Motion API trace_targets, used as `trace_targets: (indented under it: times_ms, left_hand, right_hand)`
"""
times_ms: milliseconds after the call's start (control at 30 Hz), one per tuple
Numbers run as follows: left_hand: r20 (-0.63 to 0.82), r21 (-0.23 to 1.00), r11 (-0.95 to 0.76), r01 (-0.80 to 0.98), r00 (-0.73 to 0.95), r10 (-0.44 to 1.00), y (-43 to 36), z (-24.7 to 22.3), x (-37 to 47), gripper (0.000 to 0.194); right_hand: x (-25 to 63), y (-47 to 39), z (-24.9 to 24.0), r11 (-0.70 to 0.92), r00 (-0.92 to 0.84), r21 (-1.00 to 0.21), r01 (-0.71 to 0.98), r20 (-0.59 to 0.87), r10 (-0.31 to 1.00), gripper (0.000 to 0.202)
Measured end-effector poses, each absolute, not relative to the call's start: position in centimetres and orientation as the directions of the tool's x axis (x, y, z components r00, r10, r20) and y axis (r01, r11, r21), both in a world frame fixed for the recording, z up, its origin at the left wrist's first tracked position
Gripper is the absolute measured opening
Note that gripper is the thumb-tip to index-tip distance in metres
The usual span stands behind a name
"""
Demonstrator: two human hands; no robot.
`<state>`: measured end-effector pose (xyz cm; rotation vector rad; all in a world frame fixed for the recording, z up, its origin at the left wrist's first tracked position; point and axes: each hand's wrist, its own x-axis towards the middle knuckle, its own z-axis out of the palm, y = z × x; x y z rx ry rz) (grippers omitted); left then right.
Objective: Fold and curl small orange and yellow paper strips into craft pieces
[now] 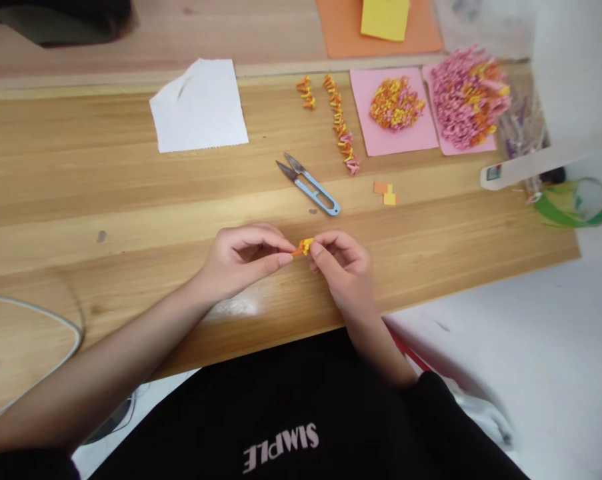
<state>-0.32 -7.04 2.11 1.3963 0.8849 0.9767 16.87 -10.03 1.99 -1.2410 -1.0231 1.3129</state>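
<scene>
one small, orange-and-yellow, seemingly paper piece (305, 247) is over the brown wooden tabletop (121, 207): the left hand (245, 259) pinches its orange end, the right hand (345, 267) its yellow end; probably light and crushable, best gripped gently at the ends.

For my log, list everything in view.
Wooden table: 1, brown, centre
Small-piece bundle: 1, orange-yellow, centre
Metal snips: 1, blue, centre
Irregular paper: 1, white, upper left
Small-piece rows: 2, orange-yellow-pink, upper centre
Square sheets: 2, pink, upper right
Small-piece piles: 2, pink-orange-yellow, atop those
Tiny scraps: several, orange-yellow, right
Flat sheet: 1, orange, top
Square pad: 1, yellow, top
Green-capped bottle: 1, whitish, right
Round roll: 1, green, right
Cable: 1, pale, left
Unidentified items: several, mixed, edges
Printed top: 1, black, bottom
Left hand, right hand: 2, bare, pinching bundle
</scene>
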Motion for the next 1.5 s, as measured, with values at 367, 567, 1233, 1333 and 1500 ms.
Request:
trace_targets:
  times_ms: [367,567,1233,1333,1500]
  left_hand:
    - [0.052,0.999,-0.045,-0.026,0.369,0.928,-6.91,2.3,-0.35,0.005]
    - [0.061,0.998,-0.057,-0.021,0.353,0.934,-6.95,2.01,-0.21,0.003]
    - [0.078,0.994,-0.098,0.043,0.329,0.941,-7.33,1.94,0.08,0.005]
    - [0.076,0.995,-0.094,0.042,0.316,0.946,-7.37,2.03,0.16,0.005]
    - [0.045,0.996,-0.066,0.057,0.301,0.953,-7.44,2.05,0.21,0.005]
  right_hand:
    - [16.79,-10.13,1.93,-0.132,0.064,-0.99,-0.058,-0.136,0.989,0.006]
    - [16.82,-10.17,1.92,-0.137,0.063,-0.989,-0.057,-0.14,0.988,0.007]
    - [16.81,-10.32,1.75,-0.107,0.071,-0.994,-0.024,-0.108,0.992,0.009]
    - [16.8,-10.28,1.78,-0.105,0.072,-0.994,-0.031,-0.107,0.992,0.008]
    - [16.72,-10.25,1.83,-0.091,0.071,-0.994,-0.053,-0.095,0.993,0.005]
